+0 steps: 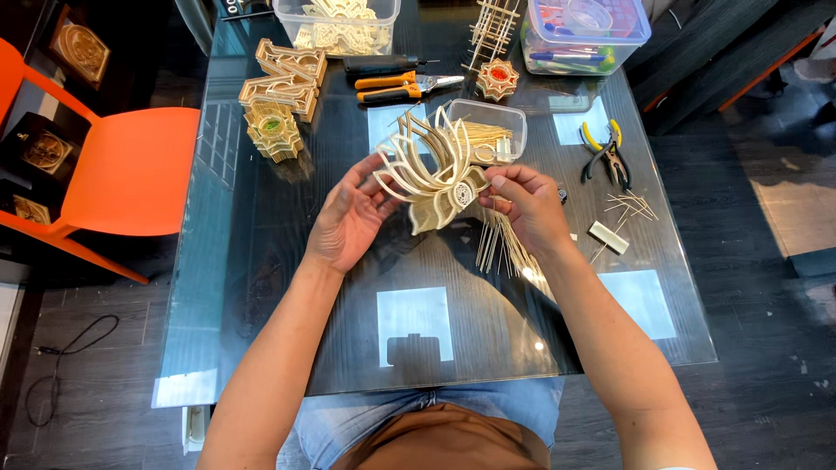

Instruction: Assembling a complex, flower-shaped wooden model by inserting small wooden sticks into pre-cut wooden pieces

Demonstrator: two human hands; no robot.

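A pale wooden stick model (435, 174), shaped like a flower with curved ribbed petals, is held above the glass table (261, 261). My left hand (348, 218) cups its left side with fingers spread under the petals. My right hand (529, 204) pinches its right edge near the round centre piece. A bundle of thin wooden sticks (503, 245) lies fanned out on the table under my right hand.
A clear tub of sticks (496, 130) sits behind the model. Stacked wooden pieces (280, 96) stand at back left, orange-handled cutters (405, 85) and yellow-handled pliers (607, 150) lie nearby. Plastic boxes (585, 35) line the far edge. An orange chair (122, 170) stands left.
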